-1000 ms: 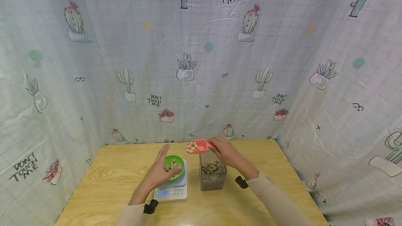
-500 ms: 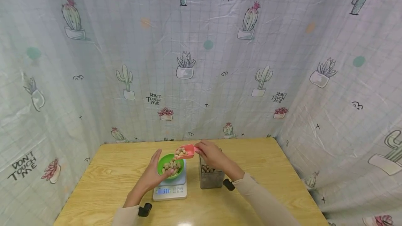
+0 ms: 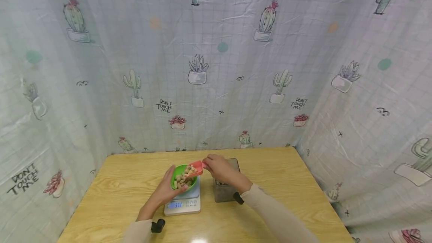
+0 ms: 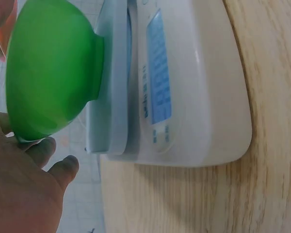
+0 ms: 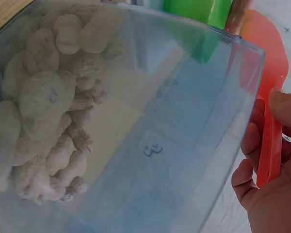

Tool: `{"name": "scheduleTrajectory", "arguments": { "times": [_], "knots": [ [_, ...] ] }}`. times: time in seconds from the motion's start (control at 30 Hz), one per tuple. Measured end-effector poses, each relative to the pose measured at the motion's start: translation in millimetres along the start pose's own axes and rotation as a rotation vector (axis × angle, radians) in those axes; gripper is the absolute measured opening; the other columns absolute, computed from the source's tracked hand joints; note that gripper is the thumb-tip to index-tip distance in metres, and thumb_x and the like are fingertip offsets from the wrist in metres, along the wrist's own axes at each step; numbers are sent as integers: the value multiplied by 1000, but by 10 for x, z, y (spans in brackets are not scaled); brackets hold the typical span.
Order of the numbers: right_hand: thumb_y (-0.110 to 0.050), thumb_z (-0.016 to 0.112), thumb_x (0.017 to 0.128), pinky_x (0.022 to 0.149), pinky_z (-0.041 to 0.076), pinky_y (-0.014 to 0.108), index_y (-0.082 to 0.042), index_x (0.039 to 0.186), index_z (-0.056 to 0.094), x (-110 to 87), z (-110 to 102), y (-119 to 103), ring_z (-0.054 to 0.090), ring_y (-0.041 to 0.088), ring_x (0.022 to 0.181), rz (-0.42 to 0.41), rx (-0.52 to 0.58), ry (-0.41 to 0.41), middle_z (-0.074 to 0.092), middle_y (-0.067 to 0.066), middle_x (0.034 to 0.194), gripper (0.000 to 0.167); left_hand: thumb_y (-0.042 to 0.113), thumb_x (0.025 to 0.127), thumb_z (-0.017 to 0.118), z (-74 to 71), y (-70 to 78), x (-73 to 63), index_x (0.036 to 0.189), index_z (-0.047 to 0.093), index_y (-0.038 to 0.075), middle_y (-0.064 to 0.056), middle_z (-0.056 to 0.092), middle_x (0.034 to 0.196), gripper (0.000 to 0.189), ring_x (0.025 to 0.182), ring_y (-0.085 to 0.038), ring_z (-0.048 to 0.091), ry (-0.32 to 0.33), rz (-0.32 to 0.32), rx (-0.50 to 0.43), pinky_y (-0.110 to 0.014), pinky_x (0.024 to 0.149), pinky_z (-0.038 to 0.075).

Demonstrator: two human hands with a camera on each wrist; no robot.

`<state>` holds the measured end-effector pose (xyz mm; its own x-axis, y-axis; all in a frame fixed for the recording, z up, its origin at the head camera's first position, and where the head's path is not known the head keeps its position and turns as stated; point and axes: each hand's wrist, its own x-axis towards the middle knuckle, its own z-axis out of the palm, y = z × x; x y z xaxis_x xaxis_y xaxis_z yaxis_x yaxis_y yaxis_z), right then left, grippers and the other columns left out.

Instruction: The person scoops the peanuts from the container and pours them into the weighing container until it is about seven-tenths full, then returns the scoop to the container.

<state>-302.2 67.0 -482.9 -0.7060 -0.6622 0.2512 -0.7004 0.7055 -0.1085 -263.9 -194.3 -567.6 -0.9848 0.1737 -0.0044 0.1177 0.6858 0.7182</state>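
A green bowl (image 3: 179, 169) with peanuts (image 3: 180, 181) in it sits on the platform of a white kitchen scale (image 3: 191, 208). My left hand (image 3: 163, 191) holds the bowl from the left, thumb on the near side; the left wrist view shows fingertips (image 4: 44, 150) under its wall. My right hand (image 3: 218, 168) grips the handle of a red scoop (image 3: 199, 167). The scoop tips toward the bowl, its front edge over the rim, with peanuts at its mouth. The right wrist view shows the handle (image 5: 270, 145) between thumb and curled fingers.
A clear square container (image 3: 225, 195) of peanuts stands right of the scale, partly hidden under my right forearm. The scale's lit display (image 3: 176, 205) appears to read 371. A cactus-print curtain (image 3: 216, 104) hangs behind the wooden table (image 3: 270, 183).
My right hand has carried the scoop left from above the container to the bowl and tilted it. My left hand has closed in around the bowl.
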Motion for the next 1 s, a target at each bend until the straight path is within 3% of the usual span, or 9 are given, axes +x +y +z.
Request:
{"name": "scheduleTrajectory", "arguments": {
  "times": [0.5, 0.73, 1.0],
  "knots": [
    [-30, 48, 104, 80, 49, 32, -21, 112, 67, 261, 34, -38, 62, 11, 89, -38, -195, -127, 64, -5, 100, 22, 56, 78, 77, 23, 22, 21, 158, 8, 5, -23, 12, 163, 117, 142, -51, 29, 13, -44, -24, -65, 109, 33],
    [-20, 58, 100, 79, 50, 30, -22, 114, 68, 347, -102, -108, 61, 13, 91, -93, -360, -176, 64, -4, 103, 17, 57, 78, 76, 19, 5, 31, 158, 8, 5, -22, 12, 163, 117, 143, -51, 28, 7, -45, -30, -65, 109, 33],
    [-14, 62, 97, 84, 52, 31, -20, 119, 67, 380, -268, -165, 62, 13, 100, -136, -426, -193, 64, -4, 110, 24, 58, 77, 76, 36, -27, 54, 158, 11, 3, -22, 15, 162, 117, 140, -50, 34, 18, -37, -25, -64, 108, 35]
  ]
}}
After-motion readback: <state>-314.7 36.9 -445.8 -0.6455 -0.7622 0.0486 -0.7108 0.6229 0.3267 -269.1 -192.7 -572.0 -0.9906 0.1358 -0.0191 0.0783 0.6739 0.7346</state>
